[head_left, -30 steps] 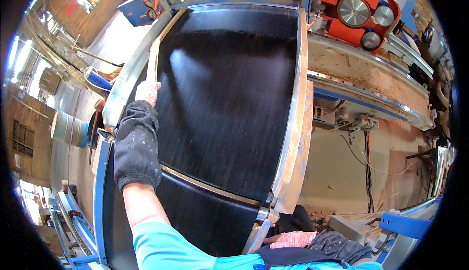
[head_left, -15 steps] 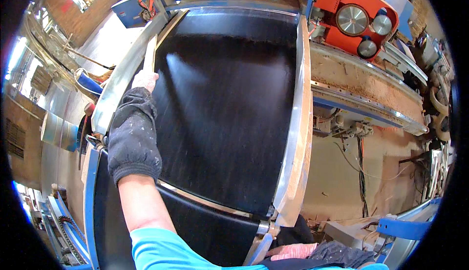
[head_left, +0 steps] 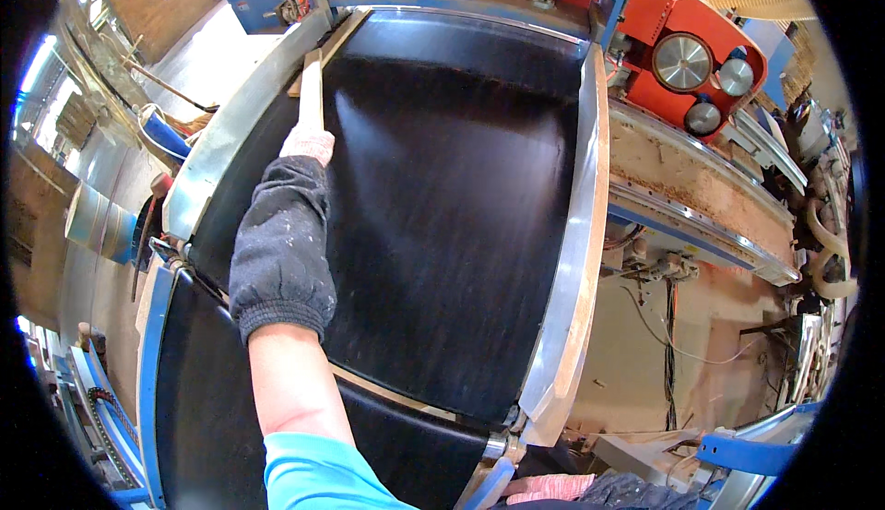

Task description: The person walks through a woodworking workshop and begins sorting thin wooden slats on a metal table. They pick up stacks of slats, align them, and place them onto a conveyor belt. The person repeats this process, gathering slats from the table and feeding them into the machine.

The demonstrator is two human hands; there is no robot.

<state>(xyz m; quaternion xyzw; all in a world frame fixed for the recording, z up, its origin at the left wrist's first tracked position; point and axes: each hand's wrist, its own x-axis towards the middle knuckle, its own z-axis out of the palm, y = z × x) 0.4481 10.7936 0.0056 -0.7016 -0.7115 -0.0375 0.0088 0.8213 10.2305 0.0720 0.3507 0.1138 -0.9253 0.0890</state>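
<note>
Two hands show in the head view: the left hand (head_left: 310, 144), closed round a strip (head_left: 312, 95) over the belt (head_left: 452, 196), apparently positions it, calling next for steady alignment, while the right hand (head_left: 550, 488) shows too little to tell its grip.

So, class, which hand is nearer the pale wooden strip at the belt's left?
Left. The left hand grips the pale wooden strip; the right hand is well away from it, at the picture's lower edge.
</note>
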